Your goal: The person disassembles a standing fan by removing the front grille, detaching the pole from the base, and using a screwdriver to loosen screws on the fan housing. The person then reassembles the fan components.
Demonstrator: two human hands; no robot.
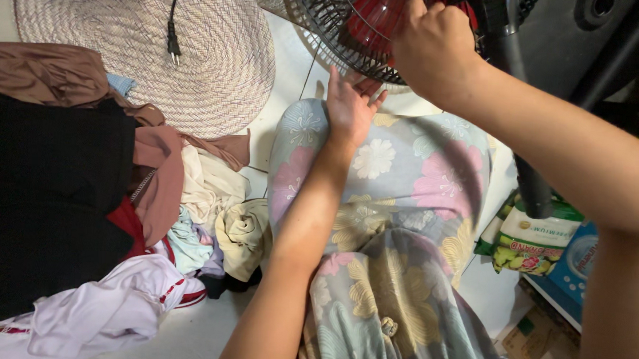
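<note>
A stand fan [342, 20] with a black wire grille and red blades fills the top middle. My right hand [432, 47] is curled tight on the grille's lower rim. My left hand [349, 108] lies flat with fingers spread on a floral cloth [405, 206], fingertips just under the fan grille. The cloth is grey with pink, white and yellow flowers and drapes down the middle toward the bottom edge.
A pile of clothes [78, 189], black, brown, cream and white, lies at left. A round woven mat [209, 64] with a black power plug [172, 44] sits at top left. The fan's black pole [530, 183] and a green printed bag [535, 242] stand at right.
</note>
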